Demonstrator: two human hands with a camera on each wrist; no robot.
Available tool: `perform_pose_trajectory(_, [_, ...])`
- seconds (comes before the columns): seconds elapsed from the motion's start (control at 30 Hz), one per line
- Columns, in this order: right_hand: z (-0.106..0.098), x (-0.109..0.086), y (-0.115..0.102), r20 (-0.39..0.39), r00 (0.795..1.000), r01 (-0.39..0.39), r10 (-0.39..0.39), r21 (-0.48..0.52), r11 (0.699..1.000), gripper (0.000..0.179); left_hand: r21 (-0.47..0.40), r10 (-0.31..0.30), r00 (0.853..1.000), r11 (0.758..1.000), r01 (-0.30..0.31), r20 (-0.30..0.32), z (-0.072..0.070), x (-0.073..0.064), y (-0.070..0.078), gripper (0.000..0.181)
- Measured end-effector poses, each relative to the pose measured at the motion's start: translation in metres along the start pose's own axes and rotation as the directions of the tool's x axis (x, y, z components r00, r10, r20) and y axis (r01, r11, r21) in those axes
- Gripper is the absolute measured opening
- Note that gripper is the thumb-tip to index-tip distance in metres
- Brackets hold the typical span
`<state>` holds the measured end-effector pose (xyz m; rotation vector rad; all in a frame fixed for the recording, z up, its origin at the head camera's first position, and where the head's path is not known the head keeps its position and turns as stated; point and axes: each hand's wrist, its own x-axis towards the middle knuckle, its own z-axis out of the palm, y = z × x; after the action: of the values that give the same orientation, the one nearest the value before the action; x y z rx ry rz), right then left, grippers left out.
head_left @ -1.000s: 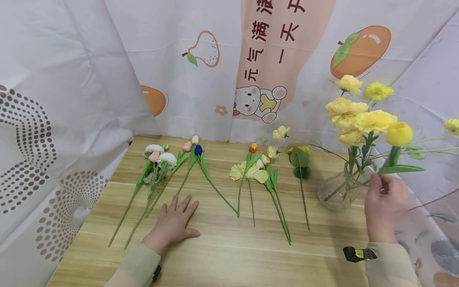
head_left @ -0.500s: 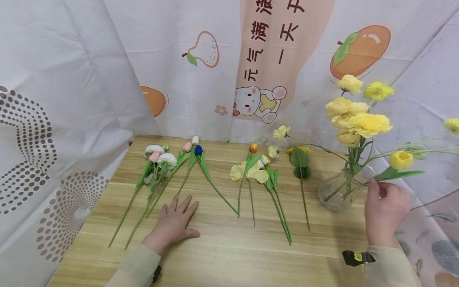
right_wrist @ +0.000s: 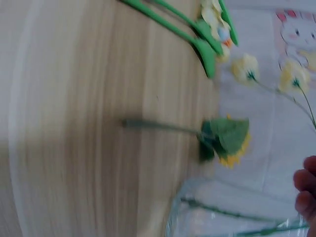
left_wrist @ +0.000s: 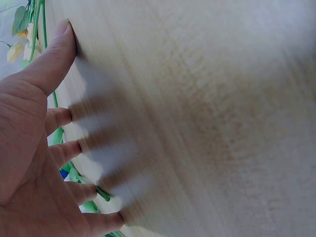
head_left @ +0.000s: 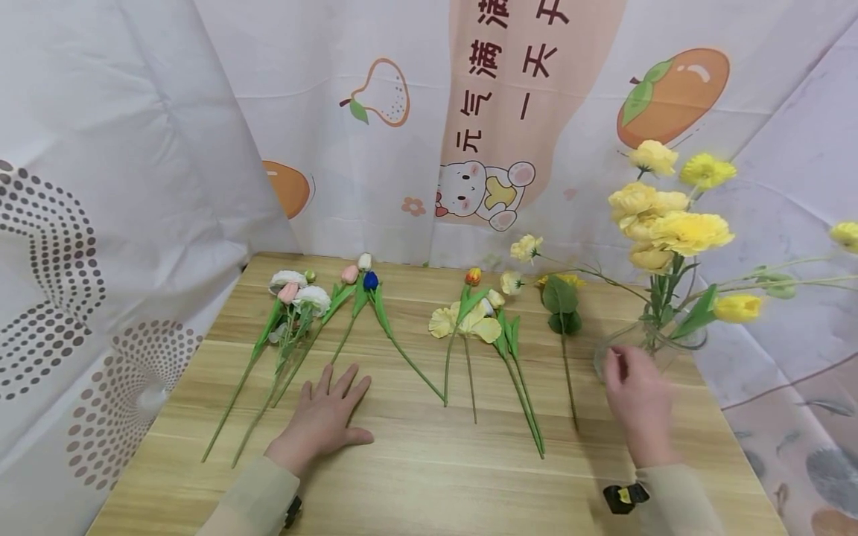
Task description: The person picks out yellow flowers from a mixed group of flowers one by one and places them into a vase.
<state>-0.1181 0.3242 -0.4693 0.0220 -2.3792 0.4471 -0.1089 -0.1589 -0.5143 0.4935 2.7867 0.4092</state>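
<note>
My left hand point(head_left: 322, 417) rests palm down on the wooden table, fingers spread. Its fingertips lie by the stem end of a white tulip point(head_left: 365, 262); a short green stem end shows at them in the left wrist view. My right hand point(head_left: 640, 402), blurred, is in front of the glass vase point(head_left: 684, 344) with loosely curled fingers and nothing visible in them. Yellow flowers point(head_left: 690, 232) stand in the vase, and a yellow tulip point(head_left: 737, 307) leans out over its right rim. Left of that hand lies a yellow flower with broad green leaves point(right_wrist: 224, 136).
White flowers point(head_left: 313, 300), pink tulips point(head_left: 350, 274) and a blue tulip point(head_left: 372, 280) lie at the left. An orange tulip point(head_left: 473, 276) and a pale yellow flower point(head_left: 445, 321) lie mid-table. A printed curtain point(head_left: 375, 179) hangs behind the table.
My right hand has let go of the yellow tulip and moved left, across the front of the vase. The tulip has sunk lower and tips right. My left hand stays put.
</note>
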Motion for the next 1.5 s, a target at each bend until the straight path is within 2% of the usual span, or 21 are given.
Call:
perform_pose_trajectory(0.1, [0.011, -0.002, -0.011, 0.104, 0.994, 0.032, -0.035, 0.026, 0.999, 0.015, 0.015, -0.004, 1.0, 1.0, 0.004, 0.008, -0.001, 0.001, 0.001, 0.095])
perform_pose_trajectory(0.17, [0.017, -0.004, -0.02, 0.183, 0.982, 0.041, -0.049, 0.048, 0.998, 0.019, 0.022, -0.011, 1.0, 1.0, 0.01, 0.014, -0.002, 0.003, 0.002, 0.093])
perform_pose_trajectory(0.27, [0.027, -0.007, -0.032, 0.308, 0.95, 0.035, -0.053, 0.064, 0.997, 0.026, 0.029, -0.018, 1.0, 0.999, 0.018, 0.01, -0.005, 0.006, 0.005, 0.088])
perform_pose_trajectory(0.43, [0.044, -0.011, -0.054, 0.441, 0.894, 0.056, -0.079, 0.065, 0.996, 0.029, 0.054, 0.01, 0.998, 0.999, -0.007, -0.06, -0.007, 0.016, 0.014, 0.074])
perform_pose_trajectory(0.53, [0.054, -0.016, -0.068, 0.476, 0.873, 0.086, -0.109, 0.07, 0.994, 0.027, 0.073, 0.046, 0.995, 0.997, -0.039, -0.086, -0.007, 0.023, 0.022, 0.069])
perform_pose_trajectory(0.63, [0.064, -0.023, -0.081, 0.484, 0.863, 0.121, -0.147, 0.085, 0.989, 0.024, 0.078, 0.095, 0.992, 0.993, -0.089, -0.084, -0.007, 0.031, 0.032, 0.066])
perform_pose_trajectory(0.73, [0.073, -0.031, -0.093, 0.492, 0.85, 0.157, -0.188, 0.104, 0.982, 0.021, 0.074, 0.167, 0.984, 0.984, -0.163, -0.066, -0.006, 0.038, 0.042, 0.066])
perform_pose_trajectory(0.83, [0.081, -0.037, -0.104, 0.531, 0.825, 0.155, -0.193, 0.115, 0.981, 0.021, 0.081, 0.239, 0.97, 0.969, -0.235, -0.039, -0.002, 0.045, 0.05, 0.066])
perform_pose_trajectory(0.97, [0.088, -0.044, -0.114, 0.583, 0.79, 0.16, -0.191, 0.105, 0.982, 0.023, 0.092, 0.26, 0.966, 0.961, -0.259, 0.0, 0.004, 0.052, 0.055, 0.068])
perform_pose_trajectory(1.07, [0.094, -0.05, -0.116, 0.577, 0.788, 0.206, -0.215, 0.083, 0.975, 0.019, 0.104, 0.235, 0.972, 0.966, -0.236, 0.022, 0.006, 0.054, 0.054, 0.069])
perform_pose_trajectory(1.17, [0.098, -0.054, -0.116, 0.537, 0.808, 0.242, -0.243, 0.075, 0.967, 0.015, 0.105, 0.21, 0.977, 0.971, -0.214, 0.042, 0.007, 0.054, 0.052, 0.068])
perform_pose_trajectory(1.27, [0.097, -0.058, -0.116, 0.513, 0.822, 0.242, -0.247, 0.078, 0.967, 0.016, 0.089, 0.199, 0.979, 0.975, -0.203, 0.054, 0.006, 0.052, 0.049, 0.067])
perform_pose_trajectory(1.4, [0.09, -0.061, -0.112, 0.548, 0.812, 0.188, -0.2, 0.079, 0.979, 0.016, 0.075, 0.189, 0.98, 0.978, -0.194, 0.069, 0.005, 0.046, 0.042, 0.067])
perform_pose_trajectory(1.5, [0.08, -0.062, -0.107, 0.586, 0.794, 0.145, -0.161, 0.076, 0.987, 0.018, 0.077, 0.182, 0.981, 0.979, -0.187, 0.073, 0.004, 0.039, 0.034, 0.068])
